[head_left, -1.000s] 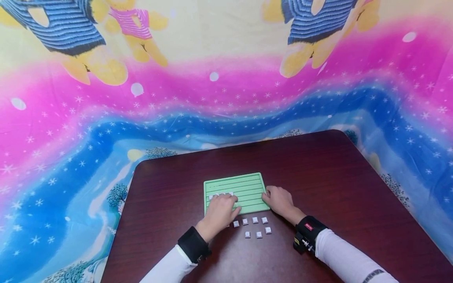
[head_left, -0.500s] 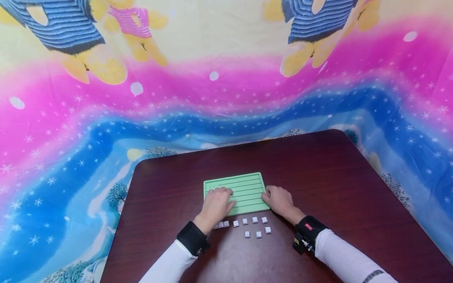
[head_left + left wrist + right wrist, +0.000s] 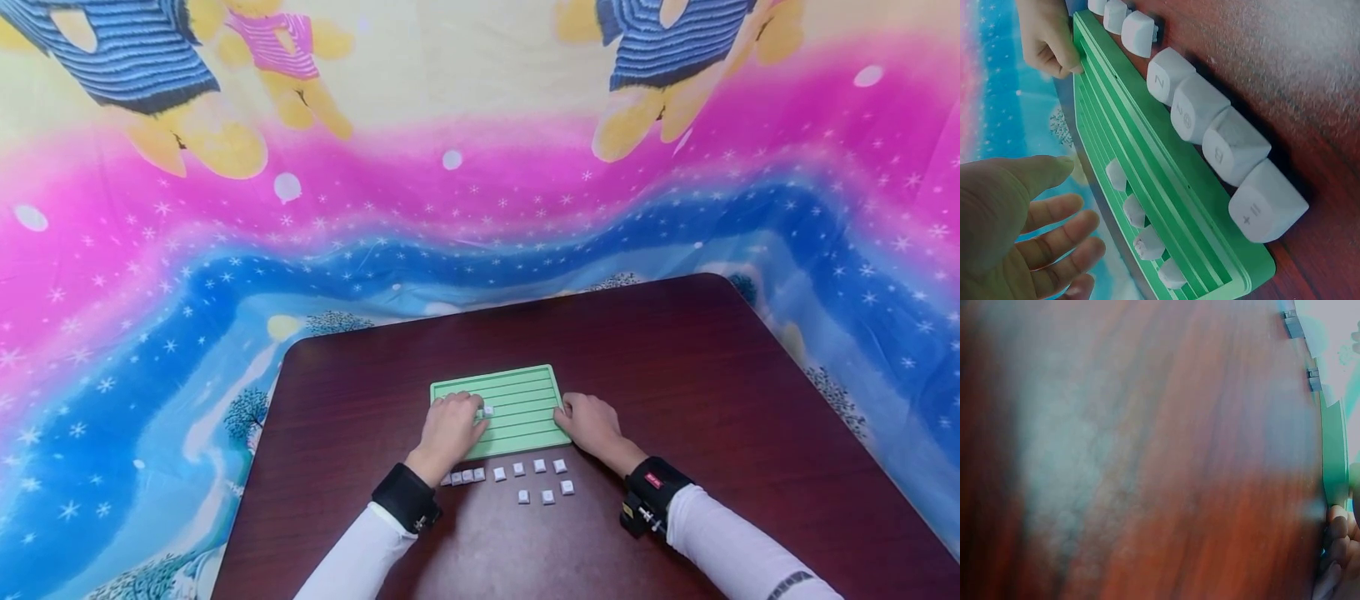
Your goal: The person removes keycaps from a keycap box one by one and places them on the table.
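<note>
My left hand is over the left part of a green ridged tray. In the left wrist view its fingers and thumb are extended with nothing between them, beside a row of several white keycaps set in the tray. One keycap shows just right of that hand in the head view; the hand hides the others there. My right hand grips the tray's right edge, thumb on top, its other fingers curled at the side. The right wrist view catches only those fingers at the tray's edge.
On the dark wooden table, in front of the tray, lies a row of several loose white keycaps. Several more, including one keycap, sit nearer me. A printed cloth hangs behind the table.
My left hand has shifted left along the tray, uncovering a keycap in it and more of the loose keycaps on the table. The right hand has stayed on the tray's edge.
</note>
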`<state>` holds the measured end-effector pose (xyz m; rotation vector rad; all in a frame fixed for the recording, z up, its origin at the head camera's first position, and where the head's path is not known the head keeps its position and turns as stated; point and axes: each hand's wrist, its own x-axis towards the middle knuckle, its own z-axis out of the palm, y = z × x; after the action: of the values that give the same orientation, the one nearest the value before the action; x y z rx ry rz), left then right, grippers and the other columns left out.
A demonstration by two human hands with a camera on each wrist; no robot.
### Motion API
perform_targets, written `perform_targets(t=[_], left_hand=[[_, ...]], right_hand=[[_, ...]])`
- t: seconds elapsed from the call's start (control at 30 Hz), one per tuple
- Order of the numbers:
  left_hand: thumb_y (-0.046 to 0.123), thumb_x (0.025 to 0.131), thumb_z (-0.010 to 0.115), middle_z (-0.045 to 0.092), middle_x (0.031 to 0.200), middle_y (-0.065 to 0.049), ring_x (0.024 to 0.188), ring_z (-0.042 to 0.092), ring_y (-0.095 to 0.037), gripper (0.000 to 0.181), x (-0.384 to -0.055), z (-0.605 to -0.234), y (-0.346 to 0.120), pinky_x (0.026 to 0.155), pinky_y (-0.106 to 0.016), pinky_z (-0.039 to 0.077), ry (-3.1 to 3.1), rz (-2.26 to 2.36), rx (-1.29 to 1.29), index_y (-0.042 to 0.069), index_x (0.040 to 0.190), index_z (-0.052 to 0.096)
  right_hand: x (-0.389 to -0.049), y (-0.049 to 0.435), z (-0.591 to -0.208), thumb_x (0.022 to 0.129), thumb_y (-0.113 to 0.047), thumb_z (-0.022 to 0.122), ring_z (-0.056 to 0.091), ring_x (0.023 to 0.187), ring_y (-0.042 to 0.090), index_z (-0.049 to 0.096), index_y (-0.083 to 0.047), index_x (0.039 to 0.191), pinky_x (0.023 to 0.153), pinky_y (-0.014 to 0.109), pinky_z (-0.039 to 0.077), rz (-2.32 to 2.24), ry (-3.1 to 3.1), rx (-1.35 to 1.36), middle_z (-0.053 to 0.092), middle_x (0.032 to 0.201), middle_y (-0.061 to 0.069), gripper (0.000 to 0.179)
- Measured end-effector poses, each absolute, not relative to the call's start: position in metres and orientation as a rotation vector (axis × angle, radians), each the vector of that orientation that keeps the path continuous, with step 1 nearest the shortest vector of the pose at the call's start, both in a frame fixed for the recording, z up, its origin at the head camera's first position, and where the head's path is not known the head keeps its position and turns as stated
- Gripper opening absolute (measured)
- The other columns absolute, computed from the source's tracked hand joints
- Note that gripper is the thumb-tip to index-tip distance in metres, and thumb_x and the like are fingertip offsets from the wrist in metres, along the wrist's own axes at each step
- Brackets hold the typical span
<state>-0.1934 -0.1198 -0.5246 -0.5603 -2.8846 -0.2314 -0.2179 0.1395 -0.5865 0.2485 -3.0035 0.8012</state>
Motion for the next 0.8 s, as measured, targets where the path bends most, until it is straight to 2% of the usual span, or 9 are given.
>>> perform_targets(t=[0.6, 0.8], left_hand=[[0.032, 0.088, 0.078, 0.074, 0.089, -0.002, 0.081, 0.069, -0.021, 0.021, -0.207, -0.535, -0.119, 0.068, -0.037, 0.052, -2.910, -0.174, -0.559, 0.014, 0.098, 0.075], [0.027, 0.088, 0.077, 0.073, 0.088, -0.002, 0.079, 0.068, -0.020, 0.015, -0.210, -0.537, -0.116, 0.065, -0.036, 0.050, -2.914, -0.160, -0.591, 0.014, 0.094, 0.074]], right_hand=[[-0.218, 0.138, -0.586, 0.089, -0.021, 0.062, 0.028, 0.048, 0.011, 0.035, -0.019, 0.061, 0.047, 0.027, 0.017, 0.795, -2.988, 0.249, 0.030, 0.054, -0.007, 0.039], [-0.217, 0.139, -0.587, 0.090, -0.022, 0.062, 0.028, 0.048, 0.010, 0.035, -0.019, 0.061, 0.047, 0.027, 0.017, 0.784, -2.986, 0.252, 0.030, 0.054, -0.008, 0.039]])
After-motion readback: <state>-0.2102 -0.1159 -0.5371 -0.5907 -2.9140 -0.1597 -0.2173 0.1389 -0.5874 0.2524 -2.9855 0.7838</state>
